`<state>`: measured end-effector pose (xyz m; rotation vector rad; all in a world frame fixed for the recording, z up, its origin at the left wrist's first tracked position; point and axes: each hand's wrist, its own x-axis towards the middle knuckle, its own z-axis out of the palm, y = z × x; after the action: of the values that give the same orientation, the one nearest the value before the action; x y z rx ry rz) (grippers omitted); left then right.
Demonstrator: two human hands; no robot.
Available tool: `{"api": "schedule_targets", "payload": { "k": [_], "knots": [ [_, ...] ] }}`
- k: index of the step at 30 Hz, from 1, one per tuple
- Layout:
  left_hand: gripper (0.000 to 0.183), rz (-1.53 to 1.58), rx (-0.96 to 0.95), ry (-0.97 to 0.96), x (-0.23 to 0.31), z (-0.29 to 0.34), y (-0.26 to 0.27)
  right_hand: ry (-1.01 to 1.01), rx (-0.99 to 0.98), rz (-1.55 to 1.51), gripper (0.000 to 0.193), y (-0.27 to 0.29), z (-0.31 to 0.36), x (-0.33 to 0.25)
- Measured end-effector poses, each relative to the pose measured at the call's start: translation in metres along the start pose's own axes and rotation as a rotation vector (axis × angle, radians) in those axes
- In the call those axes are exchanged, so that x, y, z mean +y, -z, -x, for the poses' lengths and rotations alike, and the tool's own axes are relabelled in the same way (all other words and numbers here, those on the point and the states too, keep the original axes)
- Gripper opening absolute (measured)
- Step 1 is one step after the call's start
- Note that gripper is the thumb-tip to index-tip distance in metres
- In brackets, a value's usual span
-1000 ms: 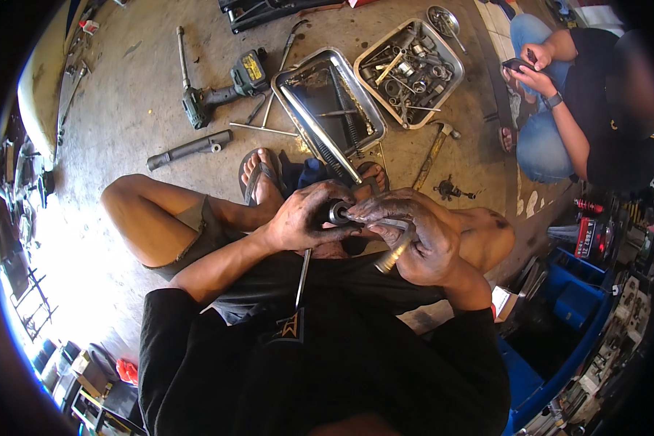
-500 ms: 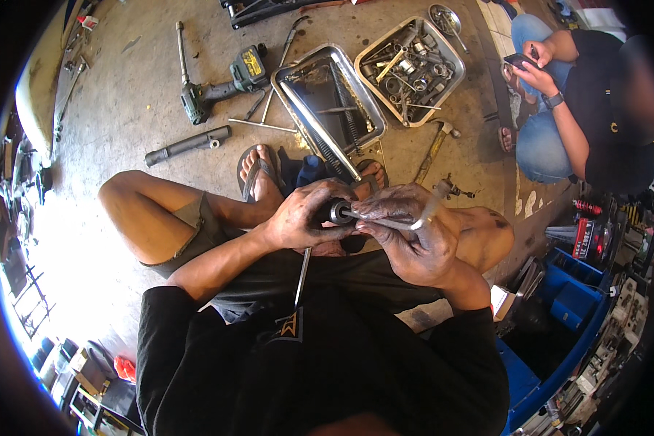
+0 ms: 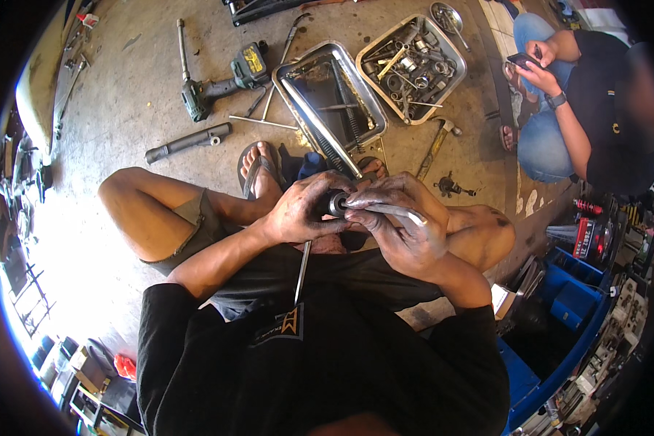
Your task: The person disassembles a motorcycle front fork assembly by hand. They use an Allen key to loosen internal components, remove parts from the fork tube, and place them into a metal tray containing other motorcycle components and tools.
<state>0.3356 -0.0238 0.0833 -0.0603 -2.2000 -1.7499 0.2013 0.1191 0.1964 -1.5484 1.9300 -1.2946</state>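
My left hand is closed around a dark cylindrical part whose round ringed end faces up between its thumb and fingers. A bent silver metal bar is pinched in my right hand, with its near end at the ringed end of that part. Whether the bar's tip sits inside the opening is hidden by my fingers. Below my left hand a thin silver rod slants down toward my shirt; its upper end is out of sight.
Ahead on the floor lie a cordless impact wrench, a black tube, a tray of springs and rods, another tray of sockets and fittings, and a hammer. A person with a phone squats at right, near blue bins.
My right hand has turned the bar, so its outer end now points toward the lower right rather than up. My left hand stays almost in place, holding the cylindrical part.
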Motion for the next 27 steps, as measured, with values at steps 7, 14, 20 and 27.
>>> {"api": "schedule_targets", "payload": {
  "k": [7,14,20,27],
  "knots": [
    [0.055,-0.024,0.002,0.006,0.004,0.001,-0.002,0.014,0.072,-0.040,0.020,-0.006,0.003,-0.001],
    [0.054,-0.008,-0.001,-0.034,0.003,0.000,-0.002,0.071,0.062,0.012,0.014,-0.006,0.003,0.001],
    [0.054,0.035,-0.004,-0.071,0.004,0.001,-0.002,0.116,0.067,0.009,0.021,-0.009,0.009,0.003],
    [0.050,0.028,-0.045,-0.138,-0.002,0.003,-0.002,0.118,0.048,0.035,0.020,-0.006,0.007,0.003]
  ]
}}
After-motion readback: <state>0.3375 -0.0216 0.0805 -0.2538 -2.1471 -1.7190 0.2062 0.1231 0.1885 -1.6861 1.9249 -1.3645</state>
